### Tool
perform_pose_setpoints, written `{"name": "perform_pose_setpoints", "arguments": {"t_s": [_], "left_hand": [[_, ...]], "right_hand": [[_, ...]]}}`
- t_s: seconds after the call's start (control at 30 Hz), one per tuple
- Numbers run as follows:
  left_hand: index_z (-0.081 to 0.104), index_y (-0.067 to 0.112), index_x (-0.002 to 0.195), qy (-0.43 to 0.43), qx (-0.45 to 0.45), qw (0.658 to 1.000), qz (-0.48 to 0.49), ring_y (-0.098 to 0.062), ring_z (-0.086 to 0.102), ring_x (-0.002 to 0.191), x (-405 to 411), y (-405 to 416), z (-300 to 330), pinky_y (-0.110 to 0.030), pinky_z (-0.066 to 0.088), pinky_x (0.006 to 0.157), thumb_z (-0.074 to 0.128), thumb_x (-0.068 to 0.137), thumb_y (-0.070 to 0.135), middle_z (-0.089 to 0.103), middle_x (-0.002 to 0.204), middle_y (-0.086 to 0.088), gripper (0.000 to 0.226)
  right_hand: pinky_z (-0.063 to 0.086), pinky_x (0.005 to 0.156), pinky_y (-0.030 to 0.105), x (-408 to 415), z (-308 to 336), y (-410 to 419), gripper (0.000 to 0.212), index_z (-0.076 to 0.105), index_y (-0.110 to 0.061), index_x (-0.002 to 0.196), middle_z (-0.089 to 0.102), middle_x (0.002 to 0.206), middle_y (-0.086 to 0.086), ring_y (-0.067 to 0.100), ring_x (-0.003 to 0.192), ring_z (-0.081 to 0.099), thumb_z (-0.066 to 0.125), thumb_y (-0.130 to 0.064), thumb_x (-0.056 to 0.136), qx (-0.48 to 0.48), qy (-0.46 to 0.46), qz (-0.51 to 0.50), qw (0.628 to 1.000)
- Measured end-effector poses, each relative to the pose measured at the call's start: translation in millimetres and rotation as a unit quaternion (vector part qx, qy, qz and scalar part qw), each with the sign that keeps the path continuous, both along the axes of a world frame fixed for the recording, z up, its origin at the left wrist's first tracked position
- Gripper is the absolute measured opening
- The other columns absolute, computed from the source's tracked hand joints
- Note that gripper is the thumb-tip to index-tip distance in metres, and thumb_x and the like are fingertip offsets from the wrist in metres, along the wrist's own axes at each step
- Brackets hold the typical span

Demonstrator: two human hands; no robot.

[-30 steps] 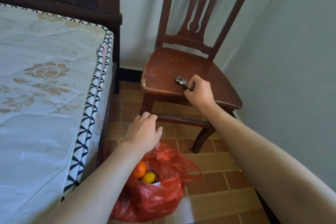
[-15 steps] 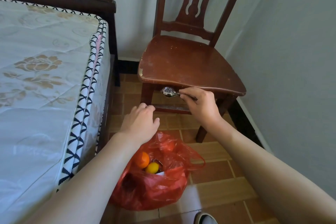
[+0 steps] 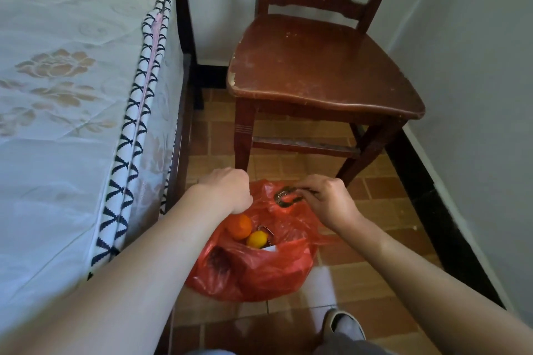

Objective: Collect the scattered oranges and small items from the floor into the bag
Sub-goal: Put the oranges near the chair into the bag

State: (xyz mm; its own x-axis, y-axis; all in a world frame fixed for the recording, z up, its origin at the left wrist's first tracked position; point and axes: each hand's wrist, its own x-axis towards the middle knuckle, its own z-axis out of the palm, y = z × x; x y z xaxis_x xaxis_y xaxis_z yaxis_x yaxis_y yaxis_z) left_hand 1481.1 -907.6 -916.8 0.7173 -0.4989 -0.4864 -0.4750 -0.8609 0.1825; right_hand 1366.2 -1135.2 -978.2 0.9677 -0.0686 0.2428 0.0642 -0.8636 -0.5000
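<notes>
A red plastic bag [image 3: 259, 271] sits open on the tiled floor between the bed and the chair. Inside it I see an orange [image 3: 240, 225], a smaller yellow fruit [image 3: 256, 238] and a small metal item [image 3: 266, 230]. My left hand [image 3: 227, 190] grips the bag's left rim and holds it open. My right hand [image 3: 327, 200] pinches a wristwatch [image 3: 284, 196] by its band, right over the bag's mouth. The watch is blurred by motion.
A dark wooden chair [image 3: 323, 72] stands just beyond the bag, its legs close to my hands. A bed with a flowered mattress [image 3: 72, 95] fills the left. A grey wall [image 3: 476, 95] with black skirting bounds the right. My shoe [image 3: 343, 326] is below the bag.
My right hand lifted the watch off the chair seat and carried it down and toward me to the bag's mouth. My left hand lowered onto the bag's rim.
</notes>
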Motion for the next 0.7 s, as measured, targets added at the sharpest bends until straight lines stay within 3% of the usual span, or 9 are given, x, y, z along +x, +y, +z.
{"name": "perform_pose_setpoints", "arguments": {"t_s": [0.13, 0.23, 0.43, 0.53, 0.7], "left_hand": [[0.067, 0.02, 0.125, 0.001, 0.025, 1.0, -0.011, -0.031, 0.064, 0.107, -2, -5, -7, -0.046, 0.056, 0.092, 0.06, 0.093, 0.037, 0.067, 0.122, -0.006, 0.037], [0.067, 0.019, 0.122, 0.008, 0.046, 0.999, -0.02, -0.032, 0.063, 0.106, -4, -8, -12, -0.046, 0.056, 0.093, 0.061, 0.094, 0.034, 0.066, 0.12, -0.007, 0.032], [0.067, 0.019, 0.117, 0.013, 0.065, 0.997, -0.033, -0.03, 0.062, 0.098, -8, -11, -16, -0.04, 0.055, 0.081, 0.06, 0.095, 0.029, 0.065, 0.111, -0.006, 0.026], [0.067, 0.019, 0.12, 0.024, 0.073, 0.997, -0.032, -0.029, 0.063, 0.097, -9, -10, -18, -0.041, 0.058, 0.083, 0.061, 0.095, 0.031, 0.065, 0.112, -0.005, 0.029], [0.066, 0.019, 0.123, 0.026, 0.077, 0.996, -0.039, -0.03, 0.062, 0.102, -10, -11, -19, -0.045, 0.058, 0.088, 0.061, 0.095, 0.031, 0.064, 0.116, -0.005, 0.031]], "right_hand": [[0.056, 0.081, 0.03, -2, -36, 3, 0.01, 0.079, -0.012, 0.099, 0.076, 0.097, 0.002, 0.018, 0.09, 0.071, 0.075, -0.01, 0.09, -0.028, 0.073, 0.002, 0.997], [0.048, 0.082, 0.021, -1, -60, 4, 0.014, 0.078, -0.014, 0.105, 0.075, 0.104, 0.001, 0.018, 0.095, 0.071, 0.07, -0.014, 0.093, -0.036, 0.134, -0.005, 0.99], [0.049, 0.071, 0.028, 7, -84, 17, 0.009, 0.075, -0.014, 0.097, 0.072, 0.096, 0.0, 0.017, 0.086, 0.066, 0.068, -0.011, 0.093, -0.021, 0.158, 0.005, 0.987], [0.049, 0.069, 0.03, 20, -105, 27, 0.007, 0.072, -0.015, 0.095, 0.069, 0.095, -0.001, 0.017, 0.085, 0.064, 0.066, -0.015, 0.094, -0.013, 0.181, 0.014, 0.983], [0.042, 0.066, 0.035, 43, -129, 45, 0.008, 0.066, -0.005, 0.09, 0.065, 0.094, 0.012, 0.03, 0.083, 0.063, 0.06, -0.011, 0.093, -0.019, 0.219, 0.036, 0.975]]}}
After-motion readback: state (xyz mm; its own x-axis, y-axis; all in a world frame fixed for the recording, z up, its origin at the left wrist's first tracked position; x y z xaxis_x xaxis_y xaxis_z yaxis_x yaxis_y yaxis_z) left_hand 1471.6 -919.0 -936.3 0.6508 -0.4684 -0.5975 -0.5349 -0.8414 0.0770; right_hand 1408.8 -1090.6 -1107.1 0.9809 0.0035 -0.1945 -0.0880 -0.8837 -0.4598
